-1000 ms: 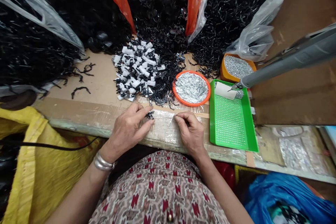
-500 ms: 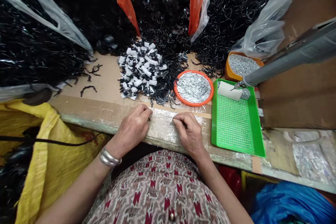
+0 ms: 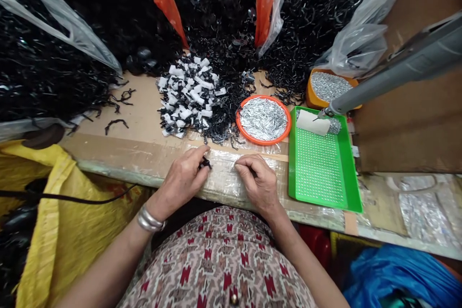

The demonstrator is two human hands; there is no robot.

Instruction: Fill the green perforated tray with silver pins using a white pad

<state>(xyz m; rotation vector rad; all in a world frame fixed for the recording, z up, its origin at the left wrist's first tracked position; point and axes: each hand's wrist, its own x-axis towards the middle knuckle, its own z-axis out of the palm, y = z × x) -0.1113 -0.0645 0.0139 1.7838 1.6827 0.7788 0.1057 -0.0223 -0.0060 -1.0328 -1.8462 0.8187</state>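
My left hand (image 3: 183, 173), with a silver bangle on its wrist, is closed on a small black plastic part (image 3: 205, 162) that shows between thumb and forefinger. My right hand (image 3: 259, 182) is in a pinch a little to the right; anything between its fingertips is too small to make out. Both hands are over the front of the cardboard-covered bench (image 3: 144, 156). Just beyond them lie a pile of white and black plastic pieces (image 3: 193, 91), loose dark curved parts (image 3: 224, 127), and a round orange dish of thin metal pins (image 3: 263, 118).
A green perforated tray (image 3: 321, 168) stands at right, holding a pale roll (image 3: 313, 122) under a grey metal arm (image 3: 397, 65). Behind it is an orange tub of small metal pieces (image 3: 330, 85). Bags of black parts (image 3: 224, 0) line the back. A yellow sack (image 3: 68, 231) hangs at left.
My left thumb and forefinger have parted, so the black part shows between them more clearly. My right hand keeps its pinch. The whole view has shifted slightly.
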